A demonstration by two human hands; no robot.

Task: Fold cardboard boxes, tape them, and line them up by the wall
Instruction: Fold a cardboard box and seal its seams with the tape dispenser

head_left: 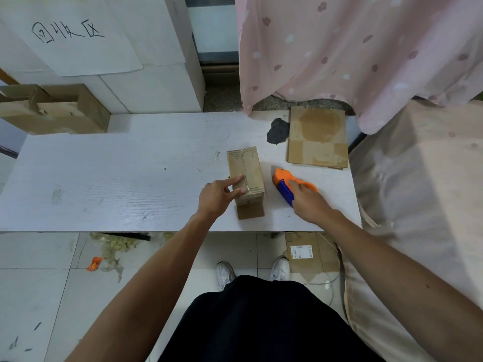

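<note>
A small folded cardboard box (pixel 245 171) stands on the white table (pixel 117 178), a strip of clear tape along its top seam. My left hand (pixel 218 193) touches its near left corner with straight index and middle fingers. Just right of the box lies an orange and blue tape dispenser (pixel 285 182), and my right hand (pixel 308 202) grips its handle. A stack of flat unfolded cardboard sheets (pixel 317 138) lies at the table's far right.
More folded brown boxes (pixel 55 111) sit at the far left against the white wall. A pink curtain (pixel 352 53) hangs over the right back corner. A flat cardboard piece (pixel 311 253) and scraps of tape lie on the tiled floor below the table's edge.
</note>
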